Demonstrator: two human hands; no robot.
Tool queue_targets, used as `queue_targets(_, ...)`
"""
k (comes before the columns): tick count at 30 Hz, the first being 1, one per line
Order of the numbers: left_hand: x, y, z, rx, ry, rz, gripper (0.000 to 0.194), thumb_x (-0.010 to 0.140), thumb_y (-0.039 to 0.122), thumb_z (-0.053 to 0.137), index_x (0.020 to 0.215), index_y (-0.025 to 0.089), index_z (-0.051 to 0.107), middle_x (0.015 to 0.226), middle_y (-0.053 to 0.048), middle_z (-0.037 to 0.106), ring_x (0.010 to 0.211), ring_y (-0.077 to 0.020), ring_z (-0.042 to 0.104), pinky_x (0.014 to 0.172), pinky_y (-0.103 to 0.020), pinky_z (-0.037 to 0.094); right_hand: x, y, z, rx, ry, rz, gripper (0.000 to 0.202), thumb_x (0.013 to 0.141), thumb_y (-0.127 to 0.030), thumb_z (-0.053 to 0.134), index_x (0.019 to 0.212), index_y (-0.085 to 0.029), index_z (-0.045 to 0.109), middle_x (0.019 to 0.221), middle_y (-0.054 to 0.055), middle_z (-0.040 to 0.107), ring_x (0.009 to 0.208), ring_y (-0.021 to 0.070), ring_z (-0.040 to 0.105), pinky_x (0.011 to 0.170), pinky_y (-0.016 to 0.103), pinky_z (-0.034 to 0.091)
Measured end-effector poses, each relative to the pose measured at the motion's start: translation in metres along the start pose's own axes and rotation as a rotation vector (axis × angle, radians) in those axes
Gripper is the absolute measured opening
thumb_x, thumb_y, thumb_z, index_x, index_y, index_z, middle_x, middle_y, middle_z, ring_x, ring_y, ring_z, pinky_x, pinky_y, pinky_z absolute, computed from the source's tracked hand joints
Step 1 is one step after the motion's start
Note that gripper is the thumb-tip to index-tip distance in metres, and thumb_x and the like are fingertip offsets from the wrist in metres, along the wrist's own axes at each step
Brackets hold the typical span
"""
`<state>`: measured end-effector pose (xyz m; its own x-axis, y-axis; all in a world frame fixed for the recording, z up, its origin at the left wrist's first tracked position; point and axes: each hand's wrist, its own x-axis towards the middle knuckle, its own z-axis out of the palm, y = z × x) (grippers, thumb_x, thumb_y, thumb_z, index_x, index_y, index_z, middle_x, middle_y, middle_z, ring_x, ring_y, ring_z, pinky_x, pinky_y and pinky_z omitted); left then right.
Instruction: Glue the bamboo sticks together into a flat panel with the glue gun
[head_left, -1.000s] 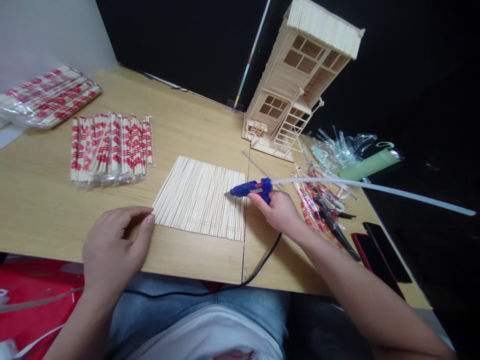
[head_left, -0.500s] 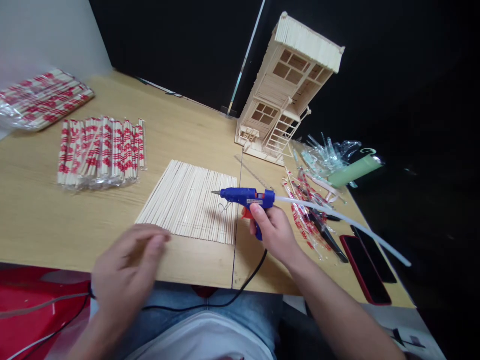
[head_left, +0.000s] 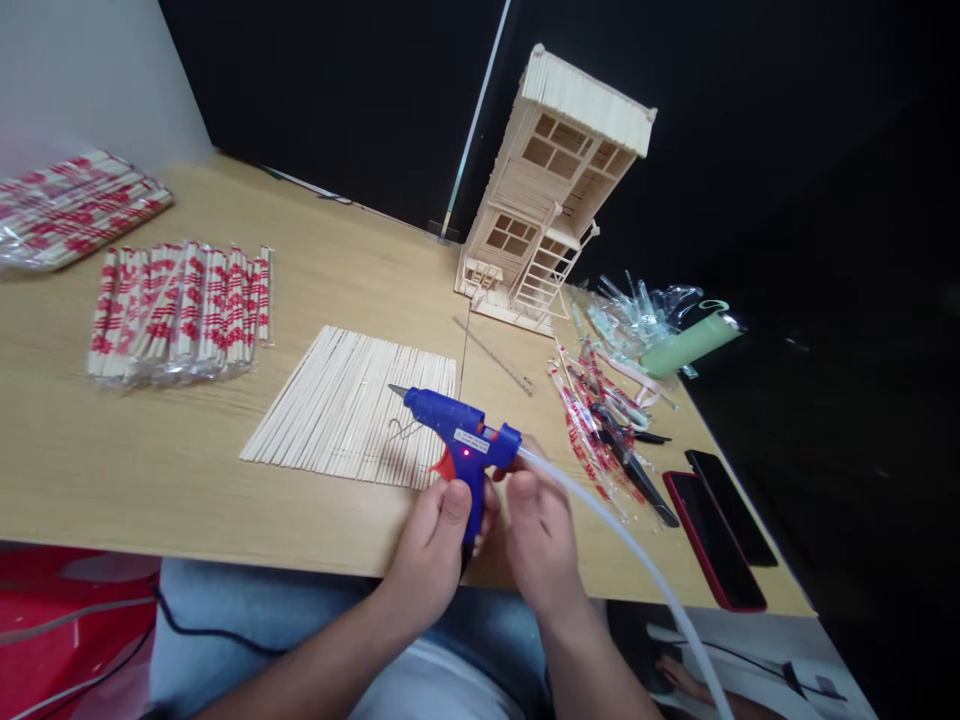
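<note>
Black panels back the bench. Left of the stick mat, clear plastic packs hold red-printed sticks. By the mat's near right corner, the left hand wraps its fingers around the glue gun; beside it, the right hand curls, its grip unclear.

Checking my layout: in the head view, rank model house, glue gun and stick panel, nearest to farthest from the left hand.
1. Glue gun: held in left hand
2. Stick panel: ahead, slightly left
3. Model house: farther back, rightward

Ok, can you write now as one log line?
left hand: grips glue gun; right hand: near its back; sticks: flat on table
</note>
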<state>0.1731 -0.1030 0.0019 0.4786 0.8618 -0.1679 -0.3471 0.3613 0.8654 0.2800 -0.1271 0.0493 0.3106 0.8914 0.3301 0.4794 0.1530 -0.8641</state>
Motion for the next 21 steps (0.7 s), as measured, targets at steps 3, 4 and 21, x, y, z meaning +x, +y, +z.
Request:
queue_targets(3, 0.001, 0.005, 0.004, -0.054, -0.091, 0.023, 0.063, 0.088, 0.082, 0.049, 0.079, 0.02, 0.059, 0.064, 0.0, 0.05, 0.054, -0.0129, 0.041, 0.054, -0.028, 0.041, -0.004, 0.002, -0.009, 0.246, 0.276, -0.041, 0.03, 0.105, -0.05, 0.049, 0.097, -0.023, 0.06, 0.078, 0.001, 0.058, 0.067, 0.0161, 0.058, 0.063, 0.028, 0.049)
queue_targets(4, 0.001, 0.007, 0.006, -0.045, -0.097, 0.038, 0.063, 0.088, 0.081, 0.05, 0.078, 0.02, 0.058, 0.063, 0.0, 0.049, 0.055, -0.013, 0.042, 0.054, -0.028, 0.039, -0.003, 0.001, -0.011, 0.286, 0.323, -0.053, 0.028, 0.105, -0.046, 0.05, 0.092, -0.023, 0.059, 0.073, -0.001, 0.054, 0.062, 0.0146, 0.054, 0.058, 0.027, 0.046)
queue_targets(21, -0.001, 0.002, 0.01, 0.08, -0.114, 0.128, 0.061, 0.097, 0.072, 0.044, 0.075, 0.017, 0.055, 0.064, -0.001, 0.049, 0.059, -0.011, 0.046, 0.056, -0.024, 0.036, -0.005, 0.002, -0.018, 0.01, 0.401, -0.2, 0.038, 0.105, -0.026, 0.055, 0.068, -0.02, 0.049, 0.06, -0.005, 0.04, 0.051, 0.0092, 0.04, 0.049, 0.026, 0.029)
